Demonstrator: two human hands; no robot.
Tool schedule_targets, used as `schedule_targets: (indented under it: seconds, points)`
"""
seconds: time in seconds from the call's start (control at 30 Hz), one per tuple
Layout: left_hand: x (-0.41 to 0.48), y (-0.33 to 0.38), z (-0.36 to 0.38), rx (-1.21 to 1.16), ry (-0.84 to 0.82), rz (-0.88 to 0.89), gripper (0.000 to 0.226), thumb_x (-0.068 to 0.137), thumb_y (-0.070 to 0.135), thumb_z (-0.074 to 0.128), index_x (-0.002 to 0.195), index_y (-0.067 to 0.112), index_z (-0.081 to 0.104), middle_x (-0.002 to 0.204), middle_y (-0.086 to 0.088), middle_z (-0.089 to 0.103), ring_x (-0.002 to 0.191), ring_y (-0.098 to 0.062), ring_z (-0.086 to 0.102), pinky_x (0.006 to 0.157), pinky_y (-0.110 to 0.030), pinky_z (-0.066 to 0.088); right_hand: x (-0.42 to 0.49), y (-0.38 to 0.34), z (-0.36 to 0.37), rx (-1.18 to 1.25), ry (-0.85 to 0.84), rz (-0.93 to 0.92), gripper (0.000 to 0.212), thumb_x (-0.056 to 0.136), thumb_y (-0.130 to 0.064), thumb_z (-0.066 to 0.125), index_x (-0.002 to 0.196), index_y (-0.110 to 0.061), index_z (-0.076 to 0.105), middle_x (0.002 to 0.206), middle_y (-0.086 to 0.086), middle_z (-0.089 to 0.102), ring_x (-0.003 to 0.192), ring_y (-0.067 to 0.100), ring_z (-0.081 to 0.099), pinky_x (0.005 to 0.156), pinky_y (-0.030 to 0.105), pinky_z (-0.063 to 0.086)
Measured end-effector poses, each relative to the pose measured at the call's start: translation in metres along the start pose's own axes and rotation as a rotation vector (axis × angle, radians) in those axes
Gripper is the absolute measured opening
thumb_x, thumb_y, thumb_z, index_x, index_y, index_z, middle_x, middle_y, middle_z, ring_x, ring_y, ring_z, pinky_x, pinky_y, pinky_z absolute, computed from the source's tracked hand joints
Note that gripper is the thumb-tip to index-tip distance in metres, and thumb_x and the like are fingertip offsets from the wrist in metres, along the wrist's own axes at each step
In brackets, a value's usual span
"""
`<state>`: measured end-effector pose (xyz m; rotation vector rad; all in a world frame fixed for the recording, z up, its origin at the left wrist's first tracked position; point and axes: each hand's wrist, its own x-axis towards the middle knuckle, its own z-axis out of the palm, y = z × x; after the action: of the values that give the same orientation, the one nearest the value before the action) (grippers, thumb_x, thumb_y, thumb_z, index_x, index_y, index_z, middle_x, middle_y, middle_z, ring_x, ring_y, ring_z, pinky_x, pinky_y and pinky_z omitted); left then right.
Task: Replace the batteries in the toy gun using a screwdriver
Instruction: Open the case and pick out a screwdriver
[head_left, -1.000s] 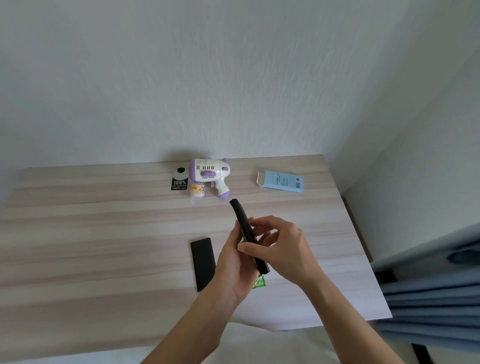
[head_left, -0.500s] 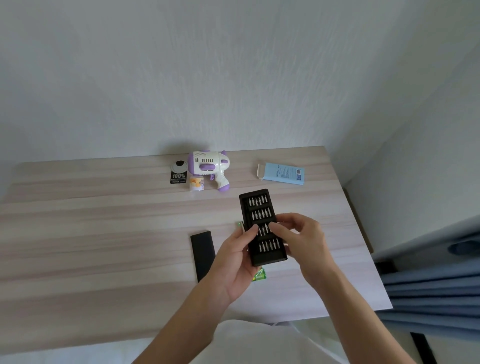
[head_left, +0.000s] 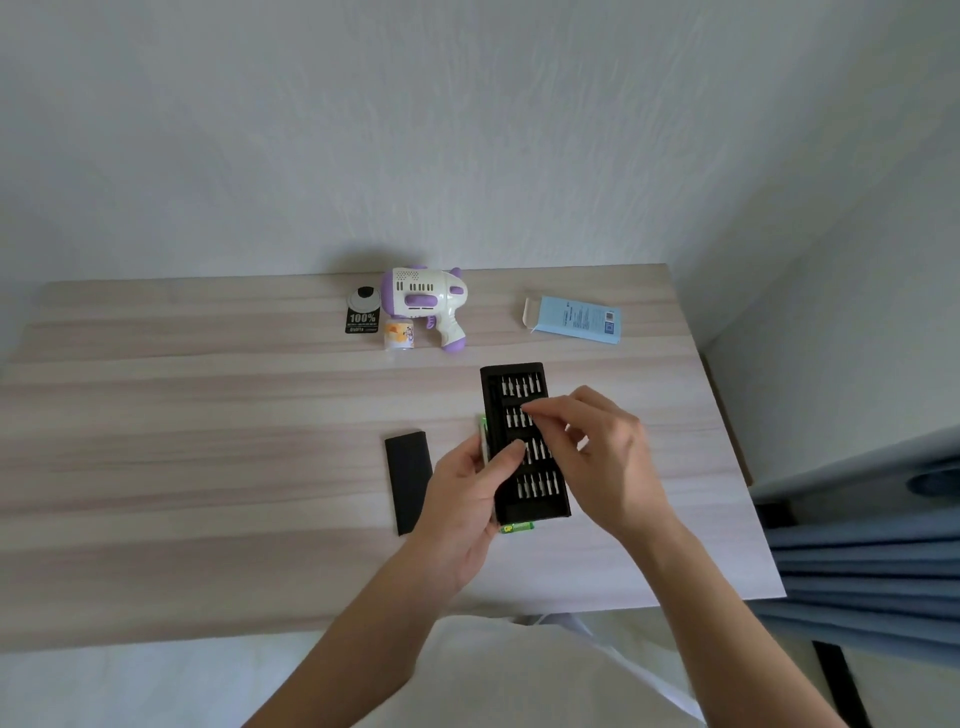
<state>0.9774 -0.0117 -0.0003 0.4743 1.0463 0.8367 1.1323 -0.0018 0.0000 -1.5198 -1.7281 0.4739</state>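
right hand (head_left: 597, 457) has shifted up to pinch a bit (head_left: 522, 414) while left hand (head_left: 462, 499) grips the bit case (head_left: 514, 374).

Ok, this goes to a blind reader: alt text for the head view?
The left hand holds a black bit tray over a table while the right hand pinches a bit in its second row; a toy gun lies beyond.

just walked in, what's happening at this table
A person's left hand holds a black bit tray, and the right hand pinches a bit in its second row. The toy gun lies untouched at the far edge. Green batteries lie under the tray, a black cover to its left.
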Motion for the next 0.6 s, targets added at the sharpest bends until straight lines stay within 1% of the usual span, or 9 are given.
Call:
schedule_targets:
  seconds: [0.07, 0.13, 0.27, 0.43, 0.53, 0.6]
  points:
    - [-0.0009, 0.0011, -0.0014, -0.001, 0.01, 0.007, 0.026, 0.097, 0.01, 0.058, 0.122, 0.006, 0.066, 0.113, -0.02, 0.072, 0.105, -0.036, 0.07, 0.087, -0.053, 0.058, 0.0009, 0.001, 0.0026, 0.014, -0.023, -0.002, 0.016, 0.093, -0.011, 0.066, 0.103, -0.018, 0.076, 0.08, -0.003, 0.06, 0.061, 0.014, 0.057, 0.055, 0.032, 0.049]
    - [-0.0015, 0.0027, -0.0032, 0.004, 0.02, 0.015, 0.024, 0.097, 0.01, 0.059, 0.12, 0.006, 0.067, 0.11, -0.019, 0.073, 0.102, -0.034, 0.071, 0.087, -0.054, 0.057, 0.0014, 0.0005, 0.0055, 0.02, -0.029, -0.011, 0.016, 0.092, -0.01, 0.066, 0.103, -0.017, 0.076, 0.08, -0.003, 0.06, 0.062, 0.015, 0.057, 0.056, 0.032, 0.049]
    - [-0.0017, 0.0038, -0.0062, 0.021, 0.029, 0.025, 0.022, 0.097, 0.008, 0.058, 0.117, 0.006, 0.068, 0.106, -0.017, 0.074, 0.099, -0.031, 0.072, 0.085, -0.051, 0.058, 0.003, -0.0018, 0.009, 0.007, -0.045, -0.024, 0.018, 0.092, -0.013, 0.062, 0.103, -0.014, 0.076, 0.08, -0.002, 0.058, 0.062, 0.015, 0.057, 0.056, 0.034, 0.049]
    - [-0.0016, 0.0012, -0.0094, 0.051, 0.045, 0.014, 0.02, 0.097, 0.007, 0.058, 0.114, 0.007, 0.069, 0.104, -0.015, 0.075, 0.096, -0.029, 0.073, 0.082, -0.049, 0.059, 0.0021, -0.0002, 0.0088, -0.041, -0.123, -0.06, 0.018, 0.093, -0.011, 0.061, 0.102, -0.013, 0.075, 0.081, -0.003, 0.056, 0.062, 0.017, 0.055, 0.054, 0.039, 0.05]
    - [-0.0013, -0.0008, -0.0098, 0.066, 0.052, -0.006, 0.019, 0.098, 0.008, 0.058, 0.113, 0.008, 0.069, 0.104, -0.014, 0.075, 0.098, -0.029, 0.073, 0.084, -0.05, 0.059, 0.003, 0.0004, 0.009, -0.094, -0.159, -0.066, 0.018, 0.093, -0.019, 0.059, 0.1, -0.016, 0.075, 0.08, -0.002, 0.057, 0.061, 0.023, 0.057, 0.052, 0.041, 0.051]
    - [-0.0002, -0.0009, -0.0092, 0.08, 0.059, -0.011, 0.019, 0.097, 0.008, 0.059, 0.113, 0.008, 0.069, 0.104, -0.014, 0.075, 0.098, -0.029, 0.073, 0.087, -0.052, 0.058, 0.0041, -0.0004, 0.0076, -0.151, -0.178, -0.062, 0.019, 0.093, -0.027, 0.057, 0.098, -0.022, 0.075, 0.081, -0.005, 0.057, 0.062, 0.026, 0.057, 0.05, 0.04, 0.05]
